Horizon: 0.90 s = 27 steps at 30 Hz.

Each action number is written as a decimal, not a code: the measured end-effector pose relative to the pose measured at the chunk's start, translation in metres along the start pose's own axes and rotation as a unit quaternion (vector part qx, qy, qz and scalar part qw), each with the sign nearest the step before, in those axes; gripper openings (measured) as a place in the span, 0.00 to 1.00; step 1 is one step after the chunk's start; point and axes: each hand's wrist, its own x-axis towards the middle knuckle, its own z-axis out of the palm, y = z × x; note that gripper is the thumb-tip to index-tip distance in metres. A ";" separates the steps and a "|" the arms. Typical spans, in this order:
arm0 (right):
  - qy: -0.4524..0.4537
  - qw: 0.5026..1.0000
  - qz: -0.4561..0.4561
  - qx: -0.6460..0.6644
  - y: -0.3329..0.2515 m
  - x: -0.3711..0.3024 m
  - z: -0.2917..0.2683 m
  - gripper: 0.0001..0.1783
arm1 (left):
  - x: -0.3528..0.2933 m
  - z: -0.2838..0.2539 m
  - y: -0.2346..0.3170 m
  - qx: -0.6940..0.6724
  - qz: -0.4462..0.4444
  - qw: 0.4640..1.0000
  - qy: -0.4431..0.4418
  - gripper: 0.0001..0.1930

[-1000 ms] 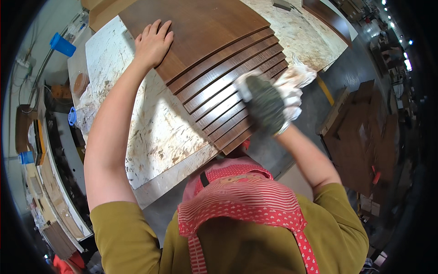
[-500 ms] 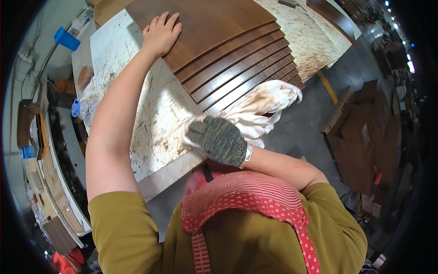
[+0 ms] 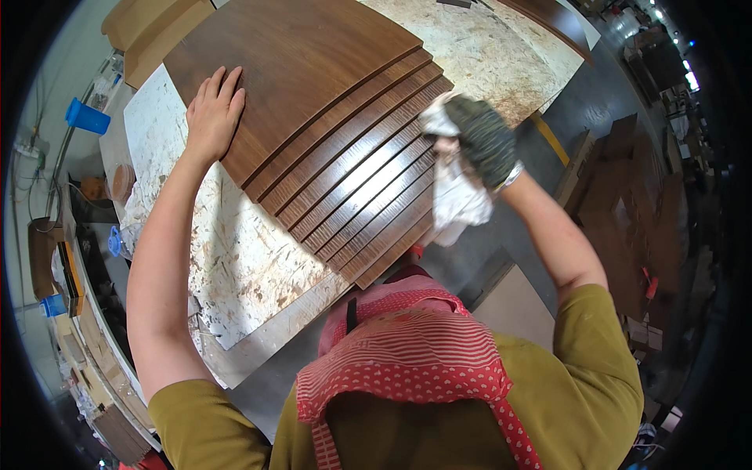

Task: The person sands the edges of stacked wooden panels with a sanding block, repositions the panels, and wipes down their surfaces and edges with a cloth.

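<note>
Staggered stack of dark brown wooden panels [image 3: 329, 133] under wiping.
Gloved right hand [image 3: 484, 139], clenching white stained rag [image 3: 458, 196], has moved from near edge to far right edge; bare left hand [image 3: 213, 113] remains flat, open.

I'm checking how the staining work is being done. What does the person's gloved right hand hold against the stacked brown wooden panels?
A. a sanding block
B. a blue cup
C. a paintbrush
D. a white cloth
D: the gloved right hand grips a white cloth at the edge of the fanned wooden panels.
</note>
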 end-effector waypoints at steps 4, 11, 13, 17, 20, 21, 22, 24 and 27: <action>-0.239 0.954 0.173 -0.048 0.056 -0.008 -0.026 0.23 | -0.003 0.001 0.001 -0.003 0.000 1.000 0.000 0.24; 0.030 0.993 0.044 -0.104 -0.024 -0.021 0.008 0.20 | 0.005 0.003 0.000 0.033 0.012 0.999 0.015 0.24; 0.005 0.991 0.128 0.030 -0.090 -0.019 0.022 0.22 | 0.000 0.008 -0.005 -0.002 0.015 0.999 0.038 0.25; -0.116 0.980 -0.018 0.158 -0.191 -0.008 0.020 0.24 | 0.006 0.012 -0.003 -0.004 0.020 0.999 0.032 0.26; -0.133 0.979 0.032 0.152 -0.154 -0.002 0.010 0.30 | 0.001 0.017 -0.013 0.030 0.017 0.999 0.029 0.25; -0.085 0.990 -0.055 0.100 -0.129 -0.001 0.009 0.30 | -0.001 0.017 -0.017 0.033 0.013 0.999 0.026 0.25; 0.025 0.994 -0.045 0.094 -0.111 -0.006 0.004 0.31 | 0.003 0.015 -0.016 0.030 0.020 0.999 0.041 0.25; -0.044 0.995 0.056 0.070 -0.129 -0.010 0.007 0.30 | 0.003 0.000 0.015 -0.047 -0.002 0.998 0.039 0.23; 0.005 0.983 0.059 0.175 -0.210 -0.040 0.049 0.30 | 0.006 -0.003 0.020 -0.042 -0.007 0.999 0.023 0.25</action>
